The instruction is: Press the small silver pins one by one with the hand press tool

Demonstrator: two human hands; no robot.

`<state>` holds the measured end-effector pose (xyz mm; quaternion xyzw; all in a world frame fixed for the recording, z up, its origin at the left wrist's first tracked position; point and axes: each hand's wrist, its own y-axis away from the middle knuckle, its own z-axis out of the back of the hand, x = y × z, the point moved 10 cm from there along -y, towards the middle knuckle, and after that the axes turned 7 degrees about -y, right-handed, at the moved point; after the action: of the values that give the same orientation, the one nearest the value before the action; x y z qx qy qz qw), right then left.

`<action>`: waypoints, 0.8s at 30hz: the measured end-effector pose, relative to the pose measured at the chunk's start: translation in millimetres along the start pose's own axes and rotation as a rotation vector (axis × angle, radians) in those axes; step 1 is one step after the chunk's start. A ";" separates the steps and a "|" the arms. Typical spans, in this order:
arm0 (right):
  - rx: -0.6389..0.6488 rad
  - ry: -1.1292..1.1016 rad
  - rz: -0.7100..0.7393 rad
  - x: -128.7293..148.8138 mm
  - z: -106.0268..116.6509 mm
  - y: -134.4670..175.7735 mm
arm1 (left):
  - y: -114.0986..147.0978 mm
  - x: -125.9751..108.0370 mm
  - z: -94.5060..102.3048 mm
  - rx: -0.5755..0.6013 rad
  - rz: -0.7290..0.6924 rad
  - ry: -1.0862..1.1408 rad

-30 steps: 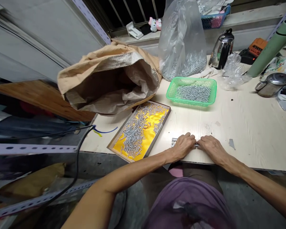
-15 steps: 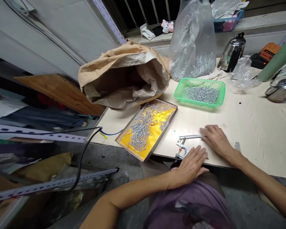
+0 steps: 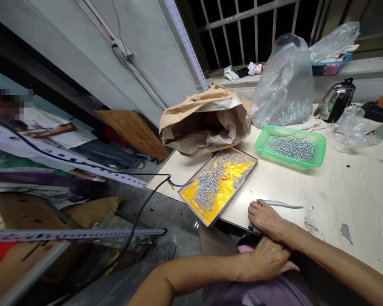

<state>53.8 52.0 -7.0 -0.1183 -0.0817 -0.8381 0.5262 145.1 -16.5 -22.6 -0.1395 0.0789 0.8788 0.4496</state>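
Observation:
A silver lever tool (image 3: 282, 204), like hand pliers, lies at the table's front edge. Its long handle points right; the jaw end is mostly covered. My right hand (image 3: 265, 216) is closed over that end, fingers curled round it. Just below, my left hand (image 3: 270, 257) passes under my right wrist; its thumb sticks out, but its other fingers are hidden. To the left, a shallow tray (image 3: 232, 196) with a yellow lining carries many small metal pins, and overhangs the front edge. A green plastic basket (image 3: 321, 151) behind holds more of these pins.
An open brown paper sack (image 3: 204, 102) lies behind the tray. Beside it stands a clear bag of metal pieces (image 3: 282, 85), then a steel kettle (image 3: 335, 100). A black cable (image 3: 140, 204) hangs off the left table edge. Another person (image 3: 54, 127) is at far left.
My right hand has moved left from the handle onto the tool's jaw end. My left hand has slid off the tool to below the right wrist. The view has swung left and up.

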 end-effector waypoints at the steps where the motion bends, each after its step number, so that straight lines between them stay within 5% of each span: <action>1: -0.008 0.001 0.008 -0.6 -0.4 0.2 | 0.2 0.3 0.3 0.004 -0.003 -0.012; 10: -0.084 -0.164 0.020 -0.9 6.9 11.7 | 0.6 4.3 -7.4 0.047 -0.027 -0.037; 16: -0.023 -0.083 -0.038 -2.9 6.7 5.1 | 0.9 5.4 -7.6 0.042 -0.071 -0.024; 21: 0.076 -0.247 -0.103 -12.9 7.8 3.8 | 2.5 5.4 2.8 -0.021 -0.090 0.024; 24: 0.030 -0.279 -0.109 -19.4 15.1 9.0 | 2.6 4.3 5.6 -0.030 -0.095 0.020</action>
<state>71.8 68.9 2.0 -0.2213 -0.1727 -0.8396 0.4651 139.6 -13.2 -18.6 -0.1584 0.0636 0.8562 0.4876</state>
